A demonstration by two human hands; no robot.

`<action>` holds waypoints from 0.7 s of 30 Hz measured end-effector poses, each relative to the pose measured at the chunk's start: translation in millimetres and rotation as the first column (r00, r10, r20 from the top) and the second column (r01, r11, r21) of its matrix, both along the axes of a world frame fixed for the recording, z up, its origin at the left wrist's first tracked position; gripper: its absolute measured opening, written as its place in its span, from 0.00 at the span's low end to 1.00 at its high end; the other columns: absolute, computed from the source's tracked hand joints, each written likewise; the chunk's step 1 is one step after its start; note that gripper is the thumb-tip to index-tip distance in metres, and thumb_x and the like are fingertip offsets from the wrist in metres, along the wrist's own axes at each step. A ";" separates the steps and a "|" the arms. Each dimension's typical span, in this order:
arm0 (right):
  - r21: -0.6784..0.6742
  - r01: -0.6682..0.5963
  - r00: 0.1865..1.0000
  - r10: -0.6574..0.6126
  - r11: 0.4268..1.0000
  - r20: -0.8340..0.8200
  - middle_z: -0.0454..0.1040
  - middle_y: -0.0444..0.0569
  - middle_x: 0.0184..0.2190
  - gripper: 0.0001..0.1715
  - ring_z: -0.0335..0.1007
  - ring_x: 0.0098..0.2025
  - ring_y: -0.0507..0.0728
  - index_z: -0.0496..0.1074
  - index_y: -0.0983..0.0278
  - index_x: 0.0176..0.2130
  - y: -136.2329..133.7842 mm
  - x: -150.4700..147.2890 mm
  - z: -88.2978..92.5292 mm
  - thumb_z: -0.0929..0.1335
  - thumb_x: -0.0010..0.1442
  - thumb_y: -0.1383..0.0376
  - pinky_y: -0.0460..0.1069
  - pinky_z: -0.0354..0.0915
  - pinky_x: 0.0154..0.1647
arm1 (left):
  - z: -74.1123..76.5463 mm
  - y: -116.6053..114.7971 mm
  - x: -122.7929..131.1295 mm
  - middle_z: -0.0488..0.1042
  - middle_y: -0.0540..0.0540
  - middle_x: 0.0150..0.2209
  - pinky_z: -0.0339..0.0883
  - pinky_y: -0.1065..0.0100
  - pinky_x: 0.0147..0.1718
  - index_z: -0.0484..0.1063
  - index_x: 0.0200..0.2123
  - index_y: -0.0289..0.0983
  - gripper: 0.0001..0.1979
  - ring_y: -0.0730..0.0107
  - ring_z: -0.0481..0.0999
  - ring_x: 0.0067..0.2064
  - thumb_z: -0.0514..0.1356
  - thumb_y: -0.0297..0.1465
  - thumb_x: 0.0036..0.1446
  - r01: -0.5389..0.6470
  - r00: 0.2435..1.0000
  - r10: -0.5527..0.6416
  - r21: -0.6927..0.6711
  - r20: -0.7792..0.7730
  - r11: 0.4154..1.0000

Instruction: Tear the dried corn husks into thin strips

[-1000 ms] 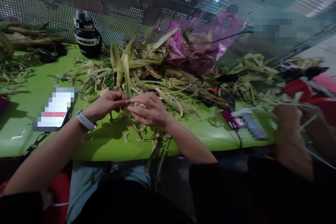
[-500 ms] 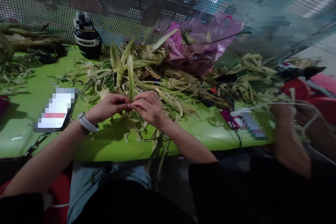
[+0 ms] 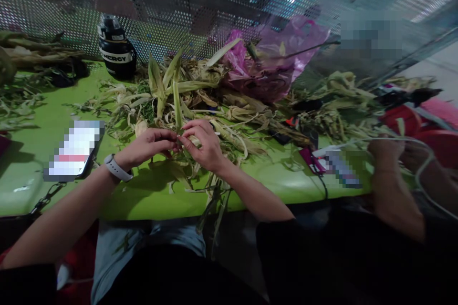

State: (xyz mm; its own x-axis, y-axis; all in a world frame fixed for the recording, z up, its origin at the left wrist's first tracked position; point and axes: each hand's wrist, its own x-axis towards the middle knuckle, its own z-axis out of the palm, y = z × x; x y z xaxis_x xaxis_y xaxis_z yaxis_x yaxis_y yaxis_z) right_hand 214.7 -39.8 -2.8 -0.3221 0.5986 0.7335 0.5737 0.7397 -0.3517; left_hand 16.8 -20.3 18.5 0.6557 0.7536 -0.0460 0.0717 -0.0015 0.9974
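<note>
A pale green corn husk strip stands upright from between my two hands, its lower end hidden by my fingers. My left hand, with a white watch band at the wrist, is closed and pinches at the base of the strip. Touching it from the other side, my right hand is also closed, thumb and forefinger together at the same spot. Behind them lies a heap of torn corn husks. Some shreds hang over the front edge of the green table.
A phone lies on the left. A black bottle and a pink plastic bag stand along the perforated metal panel. To the right are another phone, a white cable and another person's arm.
The fingers of my right hand have lifted and spread a little while its thumb and forefinger stay at the husk's base. The husk strip and my left hand have barely moved.
</note>
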 end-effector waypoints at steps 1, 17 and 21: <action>-0.011 -0.001 1.000 0.001 1.000 -0.004 0.72 0.50 0.39 0.06 0.68 0.46 0.58 0.68 0.61 0.34 -0.2 -0.2 0.1 0.65 0.63 0.62 0.56 0.64 0.49 | -0.9 0.3 -0.1 0.77 0.45 0.35 0.73 0.71 0.35 0.76 0.38 0.34 0.13 0.71 0.76 0.36 0.65 0.36 0.52 -0.003 1.000 0.003 0.003 0.000 1.000; -0.551 -0.133 0.981 0.032 0.824 -0.189 0.60 0.41 0.23 0.23 0.56 0.26 0.50 0.60 0.63 0.28 5.4 2.0 4.8 0.61 0.63 0.48 0.47 0.56 0.30 | -6.3 0.5 4.4 0.76 0.48 0.28 0.69 0.73 0.31 0.74 0.31 0.33 0.12 0.76 0.72 0.29 0.63 0.38 0.55 0.047 0.994 -0.038 0.086 -0.100 0.995; -0.429 -0.105 0.994 0.076 0.897 -0.083 0.65 0.45 0.27 0.22 0.59 0.29 0.51 0.61 0.63 0.29 7.8 2.9 6.1 0.59 0.65 0.49 0.48 0.57 0.33 | -7.4 0.6 4.0 0.77 0.47 0.30 0.69 0.72 0.32 0.73 0.32 0.33 0.12 0.75 0.73 0.30 0.63 0.38 0.54 0.005 0.995 -0.004 0.008 -0.104 1.000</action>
